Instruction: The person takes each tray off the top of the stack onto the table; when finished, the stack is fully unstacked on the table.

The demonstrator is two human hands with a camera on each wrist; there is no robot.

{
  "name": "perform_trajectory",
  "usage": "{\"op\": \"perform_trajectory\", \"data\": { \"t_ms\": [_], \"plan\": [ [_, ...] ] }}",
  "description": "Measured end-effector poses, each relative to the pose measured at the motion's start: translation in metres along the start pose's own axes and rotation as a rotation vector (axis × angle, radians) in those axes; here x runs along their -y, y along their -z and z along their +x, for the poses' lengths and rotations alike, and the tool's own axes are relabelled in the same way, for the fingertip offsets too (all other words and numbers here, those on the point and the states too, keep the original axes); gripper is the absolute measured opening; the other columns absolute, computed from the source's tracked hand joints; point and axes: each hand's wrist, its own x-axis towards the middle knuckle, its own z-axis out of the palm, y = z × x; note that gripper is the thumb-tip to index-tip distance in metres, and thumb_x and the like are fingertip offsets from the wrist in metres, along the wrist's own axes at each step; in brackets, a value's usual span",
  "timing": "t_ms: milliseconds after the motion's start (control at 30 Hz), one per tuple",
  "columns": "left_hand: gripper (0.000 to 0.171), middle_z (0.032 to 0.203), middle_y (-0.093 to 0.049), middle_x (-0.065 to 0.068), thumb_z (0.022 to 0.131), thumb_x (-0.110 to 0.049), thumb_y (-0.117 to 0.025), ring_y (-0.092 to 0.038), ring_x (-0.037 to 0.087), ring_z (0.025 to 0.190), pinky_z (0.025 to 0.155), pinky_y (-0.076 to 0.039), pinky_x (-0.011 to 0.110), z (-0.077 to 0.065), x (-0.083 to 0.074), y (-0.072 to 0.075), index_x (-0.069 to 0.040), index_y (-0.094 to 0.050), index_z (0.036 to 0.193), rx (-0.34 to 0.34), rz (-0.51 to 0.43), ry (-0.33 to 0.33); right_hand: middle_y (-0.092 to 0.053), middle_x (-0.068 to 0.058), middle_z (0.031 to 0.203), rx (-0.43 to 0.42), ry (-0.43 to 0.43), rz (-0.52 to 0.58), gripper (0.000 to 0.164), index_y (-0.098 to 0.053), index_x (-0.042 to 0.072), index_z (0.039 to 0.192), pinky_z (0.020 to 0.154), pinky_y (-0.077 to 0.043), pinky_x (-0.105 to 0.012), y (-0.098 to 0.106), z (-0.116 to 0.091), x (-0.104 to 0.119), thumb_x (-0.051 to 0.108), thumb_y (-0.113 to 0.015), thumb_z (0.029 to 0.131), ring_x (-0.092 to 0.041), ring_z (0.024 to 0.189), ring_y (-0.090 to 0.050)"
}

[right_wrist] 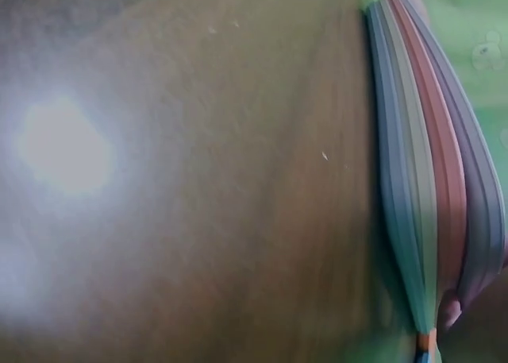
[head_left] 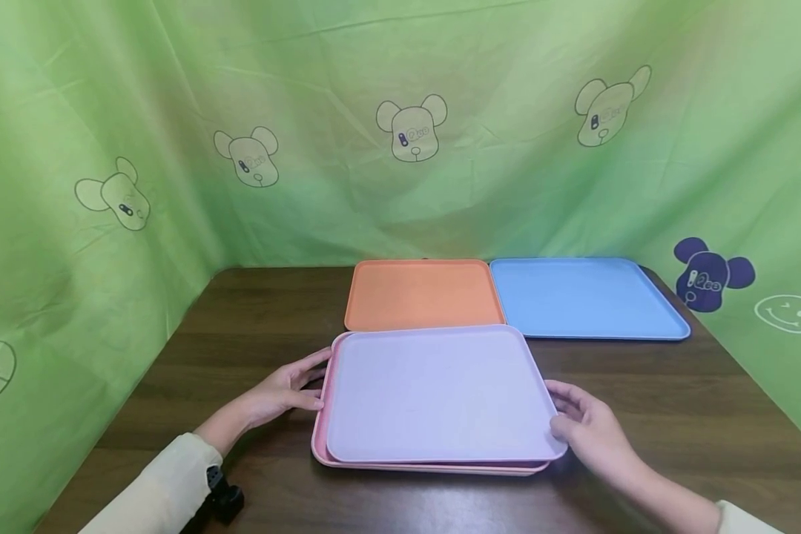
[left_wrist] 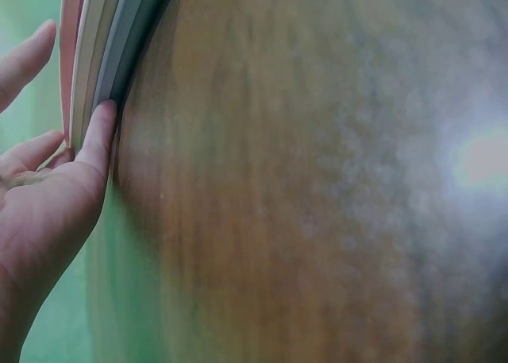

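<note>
A lilac tray (head_left: pixel 440 397) lies on top of a stack, shifted right over the pink tray (head_left: pixel 321 437) beneath it. My right hand (head_left: pixel 590 430) pinches the lilac tray's right edge, thumb over the rim and fingers below. At the stack's left side, my left hand (head_left: pixel 282 391) rests its extended fingers and thumb against the rims. Seen edge-on in the right wrist view, the lilac tray (right_wrist: pixel 480 188) tilts away from the pink tray (right_wrist: pixel 440 164), with a cream tray (right_wrist: pixel 413 140) and a blue-grey tray (right_wrist: pixel 389 140) lower down.
Behind the stack, an orange tray (head_left: pixel 423 297) and a blue tray (head_left: pixel 584 300) lie side by side along the back of the brown wooden table (head_left: pixel 267 311). A green printed curtain (head_left: pixel 334 193) hangs round the back and sides. A black device (head_left: pixel 225 498) hangs at the left cuff.
</note>
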Motion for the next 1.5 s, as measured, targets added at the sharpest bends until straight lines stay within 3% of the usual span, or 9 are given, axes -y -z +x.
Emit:
{"op": "perform_trajectory", "data": {
  "t_ms": [233, 500, 633, 833, 1000, 1267, 1500],
  "plan": [
    [0.089, 0.159, -0.015, 0.015, 0.084, -0.005, -0.073, -0.018, 0.038, 0.142, 0.106, -0.036, 0.038, 0.001, -0.001, 0.0, -0.005, -0.019, 0.155, 0.0, 0.001, -0.002, -0.047, -0.038, 0.131, 0.036, -0.016, -0.035, 0.066, -0.034, -0.016, 0.14, 0.075, -0.048, -0.016, 0.011, 0.014, -0.003, -0.013, -0.056, 0.078, -0.045, 0.118, -0.05],
    [0.088, 0.16, -0.012, 0.017, 0.085, -0.003, -0.072, -0.017, 0.04, 0.142, 0.107, -0.035, 0.039, 0.001, 0.0, -0.001, -0.002, -0.017, 0.154, 0.009, 0.0, -0.016, -0.063, -0.023, 0.111, 0.101, -0.089, -0.051, 0.06, -0.038, -0.009, 0.143, 0.07, -0.054, -0.031, 0.027, 0.026, -0.005, 0.009, -0.063, 0.092, -0.029, 0.096, -0.063],
    [0.088, 0.16, -0.011, 0.017, 0.085, -0.003, -0.072, -0.017, 0.04, 0.142, 0.107, -0.034, 0.039, 0.001, -0.001, -0.001, -0.001, -0.017, 0.154, 0.011, -0.001, -0.022, -0.068, -0.015, 0.099, 0.151, -0.128, 0.018, 0.065, -0.035, -0.007, 0.146, 0.069, -0.056, -0.036, 0.034, 0.033, -0.005, 0.016, -0.066, 0.093, -0.023, 0.084, -0.066],
    [0.089, 0.16, -0.011, 0.017, 0.084, -0.003, -0.072, -0.017, 0.04, 0.142, 0.107, -0.034, 0.04, 0.001, -0.002, -0.001, 0.0, -0.017, 0.154, 0.006, -0.002, -0.026, -0.068, -0.011, 0.093, 0.268, -0.161, 0.191, 0.076, -0.022, -0.009, 0.149, 0.073, -0.057, -0.04, 0.045, 0.043, -0.012, 0.009, -0.067, 0.091, -0.023, 0.083, -0.068],
    [0.088, 0.16, -0.012, 0.017, 0.084, -0.003, -0.072, -0.018, 0.04, 0.142, 0.107, -0.035, 0.039, 0.0, -0.001, -0.001, -0.001, -0.018, 0.154, 0.006, -0.001, -0.023, -0.066, -0.007, 0.092, 0.336, -0.156, 0.267, 0.078, -0.014, -0.007, 0.151, 0.073, -0.057, -0.04, 0.054, 0.05, -0.019, 0.006, -0.064, 0.092, -0.02, 0.084, -0.067],
    [0.09, 0.16, -0.011, 0.018, 0.084, -0.003, -0.072, -0.017, 0.04, 0.142, 0.106, -0.036, 0.036, 0.0, -0.004, -0.002, -0.001, -0.016, 0.154, 0.009, -0.014, -0.017, -0.067, -0.002, 0.1, 0.292, -0.165, 0.286, 0.075, -0.021, -0.015, 0.146, 0.074, -0.056, -0.038, 0.064, 0.052, -0.025, 0.005, -0.067, 0.09, -0.017, 0.086, -0.067],
    [0.089, 0.16, -0.012, 0.017, 0.085, -0.003, -0.072, -0.017, 0.041, 0.142, 0.106, -0.036, 0.036, -0.001, -0.003, -0.003, -0.002, -0.017, 0.154, 0.001, -0.004, -0.004, -0.068, 0.0, 0.109, 0.277, -0.163, 0.282, 0.07, -0.026, -0.014, 0.144, 0.074, -0.056, -0.039, 0.074, 0.052, -0.028, 0.005, -0.066, 0.091, -0.017, 0.089, -0.068]
  ]
}}
